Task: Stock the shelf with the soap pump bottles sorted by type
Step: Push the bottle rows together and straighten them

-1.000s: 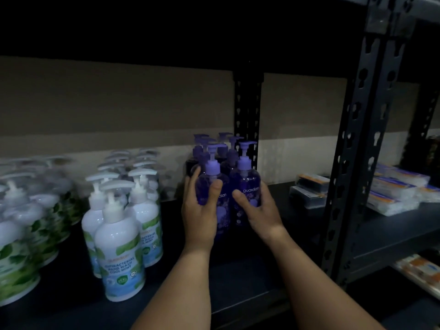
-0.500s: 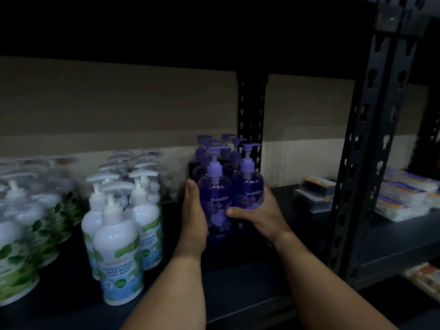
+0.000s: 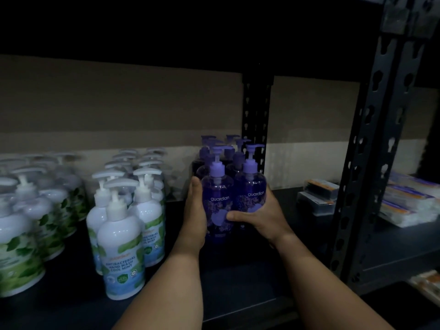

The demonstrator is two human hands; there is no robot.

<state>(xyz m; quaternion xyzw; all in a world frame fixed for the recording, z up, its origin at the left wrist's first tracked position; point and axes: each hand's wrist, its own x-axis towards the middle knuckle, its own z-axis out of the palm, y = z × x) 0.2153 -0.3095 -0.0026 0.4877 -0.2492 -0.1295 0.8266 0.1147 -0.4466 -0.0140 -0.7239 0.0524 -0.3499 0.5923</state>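
Two purple "guardian" pump bottles stand side by side at the front of a purple group (image 3: 209, 153) on the dark shelf (image 3: 238, 282). My left hand (image 3: 195, 215) presses flat, fingers straight up, against the left side of the left purple bottle (image 3: 217, 186). My right hand (image 3: 259, 215) wraps round the right purple bottle (image 3: 250, 182), its thumb lying across the front and reaching the left bottle's label. To the left stand white cool mint bottles (image 3: 121, 248), and further left white bottles with green leaves (image 3: 19, 246).
A black perforated upright (image 3: 364, 163) rises at the front right and another (image 3: 256, 110) behind the purple group. Small flat boxes (image 3: 319, 196) and wrapped packets (image 3: 409, 206) lie on the shelf at right. A dark shelf board hangs overhead.
My left thumb has come off the front of the left bottle and the hand now lies flat on its side. My right hand has slid lower round the right bottle.
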